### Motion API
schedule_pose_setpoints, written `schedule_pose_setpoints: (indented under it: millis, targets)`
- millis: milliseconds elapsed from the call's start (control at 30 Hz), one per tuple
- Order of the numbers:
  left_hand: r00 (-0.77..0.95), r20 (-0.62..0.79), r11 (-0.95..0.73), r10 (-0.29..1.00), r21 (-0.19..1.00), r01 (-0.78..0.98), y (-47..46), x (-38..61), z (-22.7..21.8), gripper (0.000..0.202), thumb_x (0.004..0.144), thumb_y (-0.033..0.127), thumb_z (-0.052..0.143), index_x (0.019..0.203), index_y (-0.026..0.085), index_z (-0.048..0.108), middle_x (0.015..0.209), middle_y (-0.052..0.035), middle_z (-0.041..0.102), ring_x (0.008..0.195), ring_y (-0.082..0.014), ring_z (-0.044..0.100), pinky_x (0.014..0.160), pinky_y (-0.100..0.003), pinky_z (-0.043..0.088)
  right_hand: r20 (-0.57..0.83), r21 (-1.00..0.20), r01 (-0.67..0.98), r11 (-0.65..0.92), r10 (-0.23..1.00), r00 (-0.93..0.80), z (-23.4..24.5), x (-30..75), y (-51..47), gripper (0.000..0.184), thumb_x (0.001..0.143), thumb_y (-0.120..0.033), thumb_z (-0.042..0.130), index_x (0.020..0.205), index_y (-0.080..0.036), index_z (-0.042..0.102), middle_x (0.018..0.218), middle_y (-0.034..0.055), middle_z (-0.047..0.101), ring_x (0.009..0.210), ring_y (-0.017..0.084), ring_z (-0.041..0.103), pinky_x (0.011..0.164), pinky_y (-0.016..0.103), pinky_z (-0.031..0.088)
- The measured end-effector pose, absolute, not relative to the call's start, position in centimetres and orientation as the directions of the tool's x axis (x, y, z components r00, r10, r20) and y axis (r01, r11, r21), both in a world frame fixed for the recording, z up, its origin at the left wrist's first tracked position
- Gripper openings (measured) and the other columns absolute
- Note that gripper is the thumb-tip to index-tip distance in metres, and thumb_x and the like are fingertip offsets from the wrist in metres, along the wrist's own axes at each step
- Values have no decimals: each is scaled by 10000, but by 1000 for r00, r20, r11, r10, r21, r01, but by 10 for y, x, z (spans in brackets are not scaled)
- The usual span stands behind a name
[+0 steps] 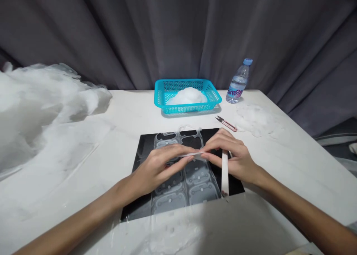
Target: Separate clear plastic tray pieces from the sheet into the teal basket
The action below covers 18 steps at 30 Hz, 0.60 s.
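Observation:
My left hand (pixel 164 164) and my right hand (pixel 230 154) meet over a black board (pixel 136 173). Between the fingertips of both is a thin white piece (pixel 192 154), seen almost edge-on and partly covered by the fingers. A flat white stick (pixel 225 175) hangs down from my right hand, apparently tucked under its fingers; its lower end looks dark and reddish. On the board lies a clear plastic sheet (pixel 196 171) with rounded rectangular shapes, several in rows. My hands hide part of it.
Fluffy white fibre (pixel 41 110) is heaped at the left. A turquoise basket (pixel 160 99) at the back holds a white fibre clump (pixel 189 96). Pink-handled thread snips (pixel 227 124), a water bottle (pixel 238 84) and loose white fibre (pixel 256 117) are at the right.

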State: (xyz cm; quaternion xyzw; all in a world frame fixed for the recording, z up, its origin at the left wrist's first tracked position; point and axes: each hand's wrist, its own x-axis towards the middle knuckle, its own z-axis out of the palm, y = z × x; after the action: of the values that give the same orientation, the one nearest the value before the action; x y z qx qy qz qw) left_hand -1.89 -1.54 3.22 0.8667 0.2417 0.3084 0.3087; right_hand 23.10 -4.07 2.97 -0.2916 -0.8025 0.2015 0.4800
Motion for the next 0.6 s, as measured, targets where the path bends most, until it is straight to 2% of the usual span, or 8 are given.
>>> schedule_pose_setpoints:
  millis: [100, 300, 467, 600]
  targets:
    - [696, 383, -693, 608, 684, 229, -15, -19, 33, 237, 1065, 167, 584, 1262, 218, 705, 1169, -19, 798, 1038, -139, 755, 916, -216, 575, 649, -597, 290, 748, 663, -372, 29, 233, -40, 130, 967, -165, 753, 1073, -237, 735, 913, 25, 777, 826, 192, 655, 762, 378, 494]
    - [682, 339, -654, 647, 707, 269, -17, -22, 31, 218, 1087, 233, 550, 1226, 212, 718, 1066, -31, 800, 920, -148, 753, 834, -237, 573, 591, -615, 344, 709, 704, -394, 23, 235, -40, 150, 1010, -210, 698, 1139, -276, 735, 956, 34, 787, 825, 207, 648, 752, 395, 507]
    - [655, 289, -578, 699, 767, 278, -19, -19, 34, 240, 1093, 280, 534, 1165, 184, 742, 972, -40, 791, 795, -145, 717, 753, -242, 568, 542, -697, 322, 640, 765, -348, 19, 233, -44, 202, 992, -205, 721, 1183, -274, 731, 960, 26, 759, 792, 184, 583, 712, 340, 491]
    - [674, 201, -512, 711, 805, 300, -13, -19, 40, 352, 1119, 335, 449, 1035, 169, 748, 865, -21, 748, 732, -142, 665, 692, -245, 544, 393, -821, 294, 489, 859, -328, 17, 230, -39, 135, 983, -270, 739, 1116, -272, 763, 939, 19, 728, 771, 162, 586, 696, 308, 472]
